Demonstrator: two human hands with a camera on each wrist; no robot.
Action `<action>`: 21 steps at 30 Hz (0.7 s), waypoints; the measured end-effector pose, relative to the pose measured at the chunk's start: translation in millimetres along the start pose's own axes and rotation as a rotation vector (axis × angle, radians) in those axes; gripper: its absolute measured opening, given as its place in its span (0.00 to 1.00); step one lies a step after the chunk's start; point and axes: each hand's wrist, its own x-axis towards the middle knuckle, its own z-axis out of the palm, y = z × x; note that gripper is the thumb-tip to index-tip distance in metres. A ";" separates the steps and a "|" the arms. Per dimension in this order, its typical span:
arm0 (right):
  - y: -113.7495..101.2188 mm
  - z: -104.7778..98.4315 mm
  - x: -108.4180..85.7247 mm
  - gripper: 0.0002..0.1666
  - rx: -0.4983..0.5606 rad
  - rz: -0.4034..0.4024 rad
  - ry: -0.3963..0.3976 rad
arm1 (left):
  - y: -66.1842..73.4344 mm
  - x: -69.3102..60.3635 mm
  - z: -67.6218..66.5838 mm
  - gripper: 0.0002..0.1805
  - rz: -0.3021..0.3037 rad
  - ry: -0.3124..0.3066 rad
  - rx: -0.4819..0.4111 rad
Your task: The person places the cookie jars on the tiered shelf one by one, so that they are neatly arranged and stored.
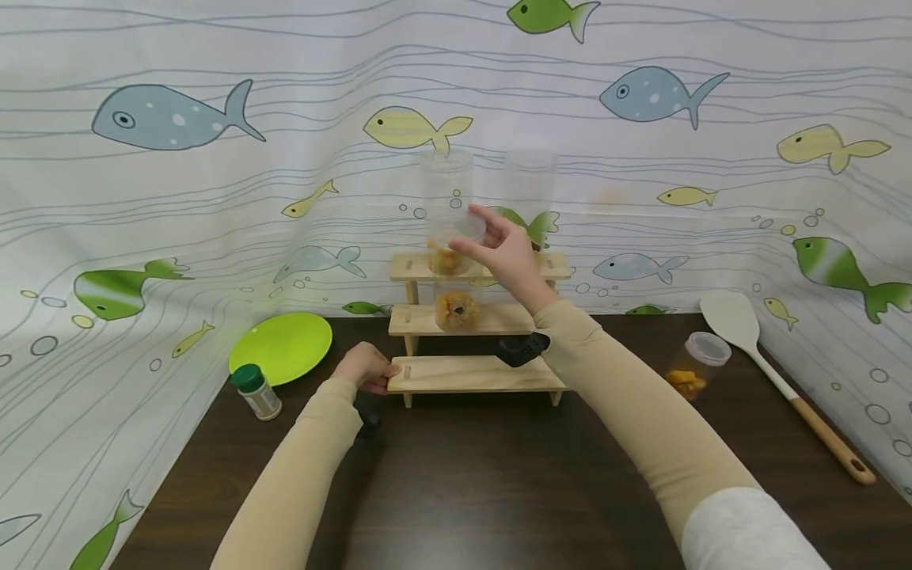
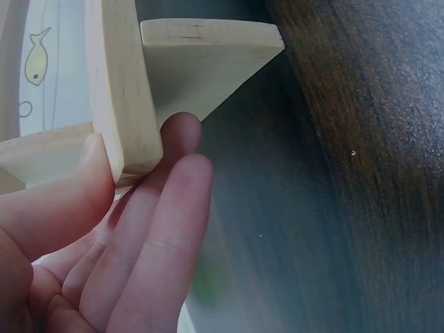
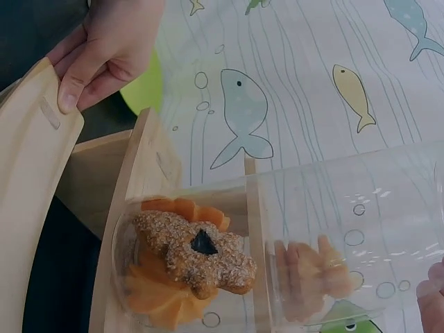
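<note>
A three-step wooden rack [image 1: 477,374] stands at the back of the table. My left hand [image 1: 365,366] pinches the left end of its lowest board [image 2: 125,90], thumb on top and fingers beneath. With thumb and fingers at the upper part, my right hand [image 1: 507,257] holds a tall clear plastic jar [image 1: 459,285] upright at the middle step. Inside the jar lie sugared and orange cookies [image 3: 201,257]. Two more clear jars, a left jar [image 1: 447,186] and a right jar [image 1: 530,178], stand on the top step; the right one is partly hidden behind my hand.
To the left are a lime-green plate [image 1: 281,348] and a green-capped shaker bottle [image 1: 256,393]. On the right stand a lidded clear jar [image 1: 701,360] with orange pieces and a white spatula [image 1: 773,372] with a wooden handle. A fish-patterned cloth [image 1: 321,71] hangs behind.
</note>
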 end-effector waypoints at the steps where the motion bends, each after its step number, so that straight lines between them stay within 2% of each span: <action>1: 0.2 1.7 0.4 0.40 0.003 -0.001 -0.002 | -0.1 0.2 -0.1 0.19 -0.004 0.001 -0.002; 7: -0.5 6.1 2.9 0.39 0.036 0.021 0.002 | 0.2 -1.3 0.3 0.19 0.002 -0.004 -0.010; 16: -2.6 8.4 5.7 0.44 -0.137 -0.014 0.018 | 0.9 -1.0 0.6 0.19 0.010 -0.007 -0.009; 21: -3.4 5.4 3.5 0.45 -0.104 -0.030 0.007 | -0.8 0.2 0.2 0.20 0.004 -0.008 -0.021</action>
